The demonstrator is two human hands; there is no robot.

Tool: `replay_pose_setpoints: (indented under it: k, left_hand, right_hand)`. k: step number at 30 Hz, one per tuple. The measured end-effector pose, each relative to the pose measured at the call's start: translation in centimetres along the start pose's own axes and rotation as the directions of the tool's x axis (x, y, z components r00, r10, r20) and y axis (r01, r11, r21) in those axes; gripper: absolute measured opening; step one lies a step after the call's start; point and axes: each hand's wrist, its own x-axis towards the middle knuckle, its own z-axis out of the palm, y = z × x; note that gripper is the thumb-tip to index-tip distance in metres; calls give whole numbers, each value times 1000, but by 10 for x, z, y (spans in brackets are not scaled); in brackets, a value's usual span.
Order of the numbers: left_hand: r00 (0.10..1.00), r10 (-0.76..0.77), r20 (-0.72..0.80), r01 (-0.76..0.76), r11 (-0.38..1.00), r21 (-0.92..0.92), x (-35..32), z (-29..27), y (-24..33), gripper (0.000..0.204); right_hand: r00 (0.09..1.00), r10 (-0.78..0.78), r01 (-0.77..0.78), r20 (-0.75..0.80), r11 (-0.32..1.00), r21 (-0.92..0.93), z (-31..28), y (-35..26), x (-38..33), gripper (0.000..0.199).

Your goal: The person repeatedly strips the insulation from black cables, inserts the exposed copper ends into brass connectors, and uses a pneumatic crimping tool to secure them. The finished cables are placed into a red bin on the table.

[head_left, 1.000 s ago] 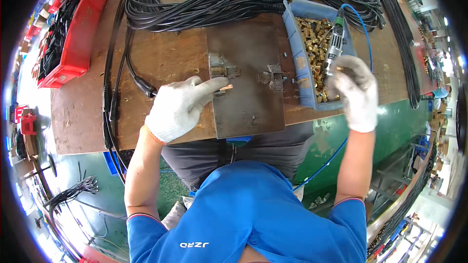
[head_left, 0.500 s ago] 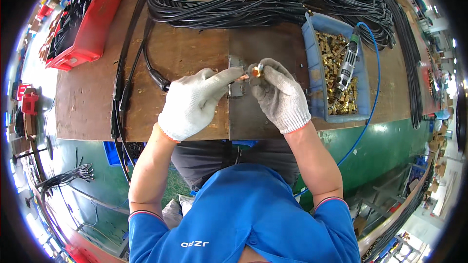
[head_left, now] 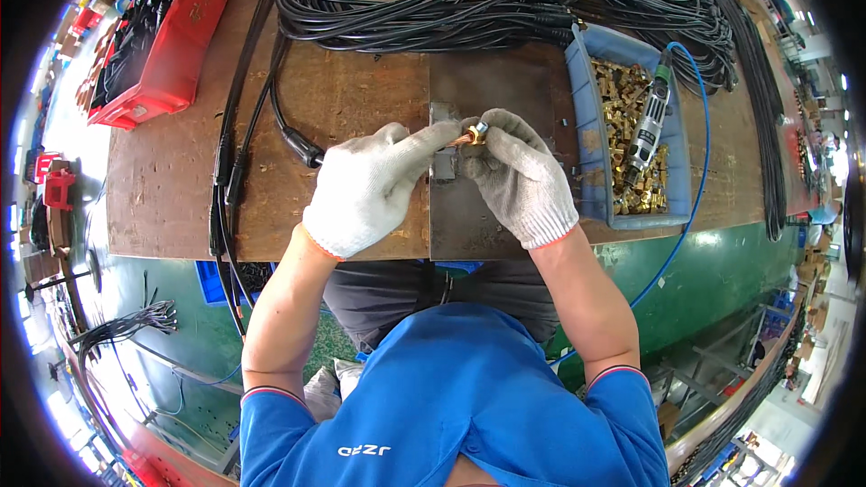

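Newly brought against the copper wire (head_left: 462, 140) above the plate (head_left: 501, 81), the brass fitting (head_left: 477, 133) is being pinched by fingers of the right hand (head_left: 525, 179), the wire by those of the left hand (head_left: 363, 189).

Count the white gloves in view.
2: one on the left hand, which holds bare copper strands; one on the right hand, which holds a small brass fitting. Others could be hidden in the cluttered background.

The brown wooden counter (head_left: 361, 81) carries a red bin (head_left: 185, 45) by its left edge, black cables (head_left: 406, 20) along its far edge, and a dark metal plate (head_left: 496, 86) and blue bin (head_left: 589, 146) near its front edge.
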Motion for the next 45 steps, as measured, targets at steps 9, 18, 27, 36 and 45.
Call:
replay_pose_setpoints:
  k: [9, 18, 27, 36, 45]
  left_hand:
    - [997, -3, 83, -7, 993, 119, -4, 5, -5, 38]
    - [1000, 1, 9, -2, 992, 128, -10, 18, -22, 18]
    - [1000, -28, -11, 29, 990, 137, -8, 22, -35, 18]
    - [999, -34, -37, 39, 986, 164, -3, 29, -43, 16]
    - [998, -50, -35, 55, 985, 162, 0, 41, -53, 15]
  right_hand:
    - [988, -152, 108, -11, 750, -652, -2, -6, -2, 22]
    - [978, -104, 196, 181, 160, -967, 0, -7, 6, 23]
    - [910, -230, 300, 346, -212, -930, 2, 1, 20, 19]
    - [930, -215, 236, 298, -272, -933, 6, -5, 31, 18]
    - [938, -245, 189, 246, -236, -953, 10, 1, 36, 15]
